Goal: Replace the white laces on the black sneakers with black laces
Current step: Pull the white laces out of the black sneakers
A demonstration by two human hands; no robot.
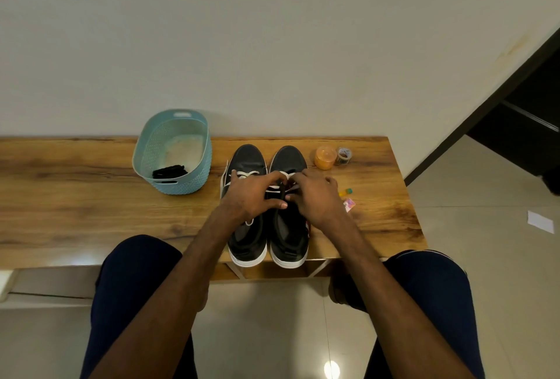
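Black canvas sneakers (268, 227) with white laces (274, 187) sit side by side on the wooden bench (91, 196); left hand (253, 196) and right hand (318, 196) pinch the right shoe's lacing.

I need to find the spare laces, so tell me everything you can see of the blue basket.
The blue basket is a pale blue oval tub, seemingly plastic, with a woven-pattern wall and a slot handle at each end. It stands upright on the wooden table, near the back wall, left of the black sneakers and apart from them. Its floor is pale and mostly bare; a small bundle of black laces lies inside at the near end. No hand touches it.
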